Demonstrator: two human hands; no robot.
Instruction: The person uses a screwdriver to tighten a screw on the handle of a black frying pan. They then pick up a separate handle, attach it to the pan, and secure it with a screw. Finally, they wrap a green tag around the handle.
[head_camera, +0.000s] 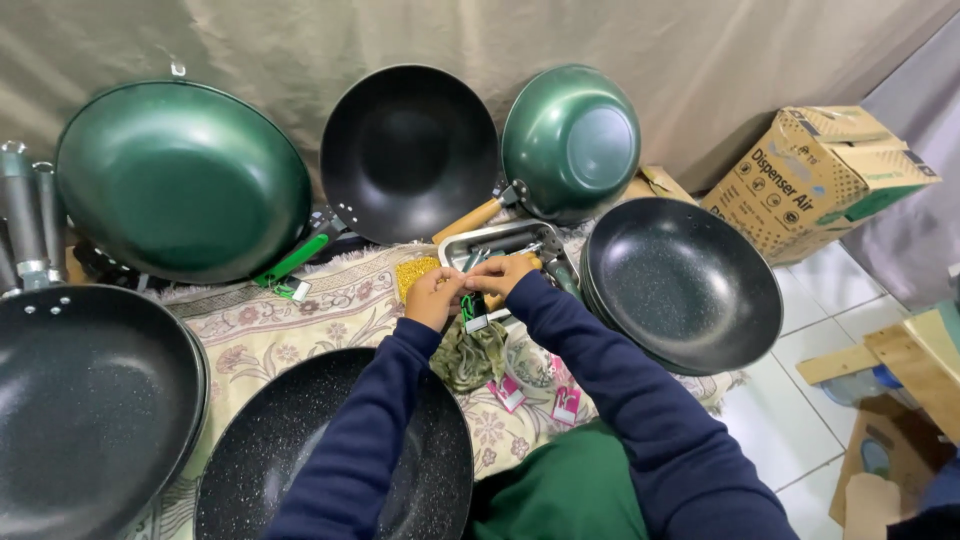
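Note:
My left hand (435, 296) and my right hand (500, 272) meet over a patterned rug (300, 325), just in front of a metal tray (490, 240) of utensils. Together they pinch a small green item with a tag (470, 312) that hangs between them. Below it lies a crumpled olive cloth (470, 358). Both arms wear dark blue sleeves. What exactly the fingers grip is partly hidden.
Woks ring the rug: a green one (180, 180) and a black one (408, 150) leaning on the curtain, an upturned green one (572, 140), speckled black pans at right (685, 285), left (90, 400) and front (300, 450). Pink tags (565, 403) lie near. A cardboard box (815, 175) stands right.

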